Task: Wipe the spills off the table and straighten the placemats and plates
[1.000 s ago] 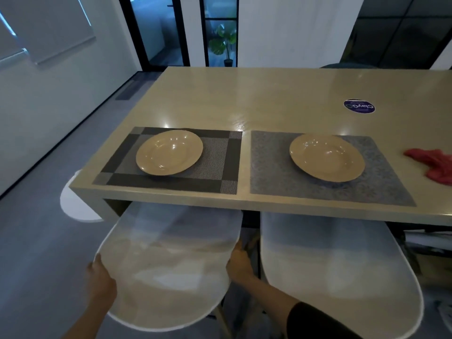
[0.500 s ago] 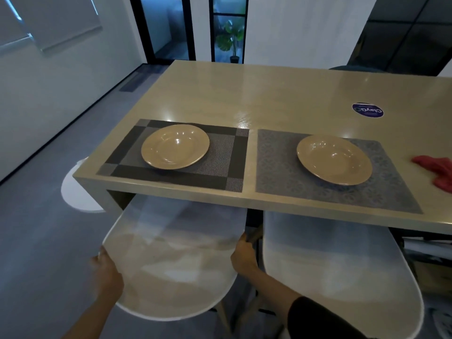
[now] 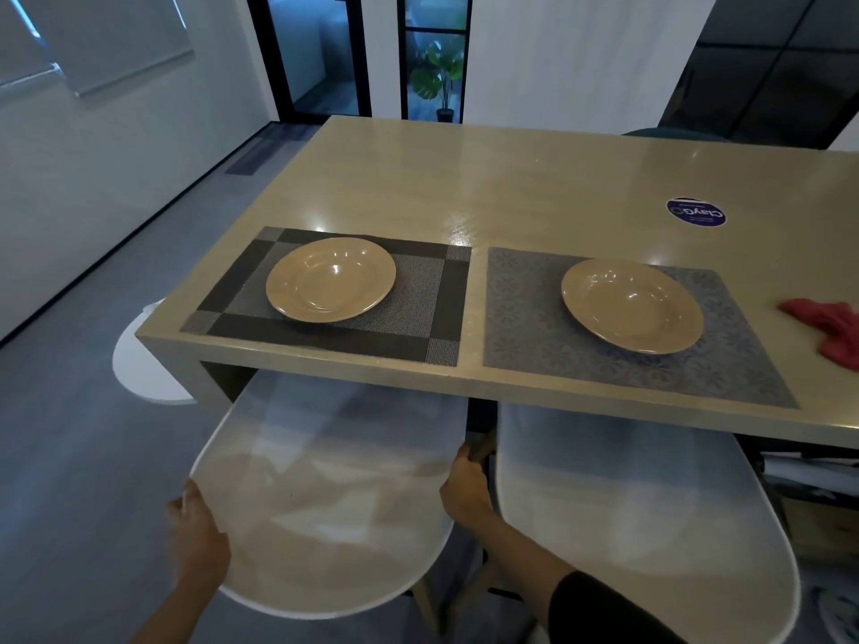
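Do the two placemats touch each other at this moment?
Apart. The head view shows a bare strip of table running between the checked placemat and the grey placemat.

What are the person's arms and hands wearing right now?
Both hands are bare: no gloves, rings or watch visible. The left hand and its forearm are uncovered. The right hand is bare too, with a dark sleeve starting partway up that forearm.
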The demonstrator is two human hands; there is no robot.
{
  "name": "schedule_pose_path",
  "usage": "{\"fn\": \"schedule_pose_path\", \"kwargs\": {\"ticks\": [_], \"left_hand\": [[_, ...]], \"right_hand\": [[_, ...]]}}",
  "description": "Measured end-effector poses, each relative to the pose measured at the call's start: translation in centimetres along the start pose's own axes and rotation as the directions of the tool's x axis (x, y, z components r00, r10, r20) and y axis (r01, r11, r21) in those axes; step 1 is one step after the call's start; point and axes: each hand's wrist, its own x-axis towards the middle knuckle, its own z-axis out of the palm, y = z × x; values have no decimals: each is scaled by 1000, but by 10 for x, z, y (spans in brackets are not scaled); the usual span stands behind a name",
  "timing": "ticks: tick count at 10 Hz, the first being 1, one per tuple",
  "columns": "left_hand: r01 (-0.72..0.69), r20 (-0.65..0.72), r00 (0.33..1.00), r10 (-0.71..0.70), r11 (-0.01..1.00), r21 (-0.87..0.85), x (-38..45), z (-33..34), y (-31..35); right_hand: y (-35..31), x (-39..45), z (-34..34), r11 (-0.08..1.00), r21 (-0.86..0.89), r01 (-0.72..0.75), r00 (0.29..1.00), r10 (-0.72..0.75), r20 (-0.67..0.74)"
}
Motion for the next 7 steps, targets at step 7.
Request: {"fn": "schedule_pose_path", "kwargs": {"ticks": [7], "left_hand": [[-203,79,979,188,920,334,13,29,7]], "right_hand": [[6,8,-27,961,-195,195,980,-200,-9]]}}
